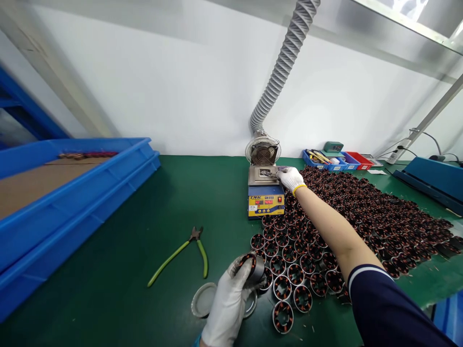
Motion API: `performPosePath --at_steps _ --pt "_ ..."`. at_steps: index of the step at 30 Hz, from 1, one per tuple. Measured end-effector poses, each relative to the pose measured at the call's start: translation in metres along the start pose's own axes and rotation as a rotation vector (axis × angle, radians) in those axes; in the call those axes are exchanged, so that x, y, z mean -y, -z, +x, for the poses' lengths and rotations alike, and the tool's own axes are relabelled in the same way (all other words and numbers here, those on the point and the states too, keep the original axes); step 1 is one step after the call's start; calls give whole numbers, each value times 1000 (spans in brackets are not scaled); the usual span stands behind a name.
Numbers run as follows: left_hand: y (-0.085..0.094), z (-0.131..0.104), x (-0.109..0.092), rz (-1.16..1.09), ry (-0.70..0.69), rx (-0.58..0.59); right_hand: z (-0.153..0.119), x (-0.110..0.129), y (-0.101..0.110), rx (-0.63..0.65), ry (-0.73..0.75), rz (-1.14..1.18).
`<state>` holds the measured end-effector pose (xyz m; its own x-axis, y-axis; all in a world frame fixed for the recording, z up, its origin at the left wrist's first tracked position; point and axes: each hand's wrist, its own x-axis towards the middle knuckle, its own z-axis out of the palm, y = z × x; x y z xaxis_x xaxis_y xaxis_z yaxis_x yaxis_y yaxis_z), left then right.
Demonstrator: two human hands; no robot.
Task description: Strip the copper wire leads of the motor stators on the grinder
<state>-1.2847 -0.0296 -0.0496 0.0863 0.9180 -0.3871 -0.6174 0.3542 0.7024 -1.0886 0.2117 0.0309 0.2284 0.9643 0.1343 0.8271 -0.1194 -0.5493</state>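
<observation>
My left hand [228,299], in a white glove, is closed around a motor stator [257,270], a metal ring with copper windings inside. It holds the stator tilted above two shallow round lids or dishes [203,300], which it partly covers. My right hand [290,178], gloved with a yellow cuff, reaches to the top of a solder pot [265,205] with a red digital display. Its fingers are pinched at the right edge of the pot's opening [266,172]; what they grip is too small to make out. Many more stators [283,287] stand beneath and beside my right arm.
Green-handled cutters [196,236] lie open on the green table [126,246]. Stacked blue trays [119,193] fill the left side. A round fan [263,153] and grey duct [285,58] rise behind the pot. Small bins [360,160] with tools stand at the back right.
</observation>
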Motion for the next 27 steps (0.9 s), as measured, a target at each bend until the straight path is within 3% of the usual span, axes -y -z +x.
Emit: performPosePath --at_steps 22,27 --pt "5 3 5 11 14 5 2 -21 6 -14 -58 161" --pt "7 4 6 26 2 16 11 -34 19 -43 -58 111"
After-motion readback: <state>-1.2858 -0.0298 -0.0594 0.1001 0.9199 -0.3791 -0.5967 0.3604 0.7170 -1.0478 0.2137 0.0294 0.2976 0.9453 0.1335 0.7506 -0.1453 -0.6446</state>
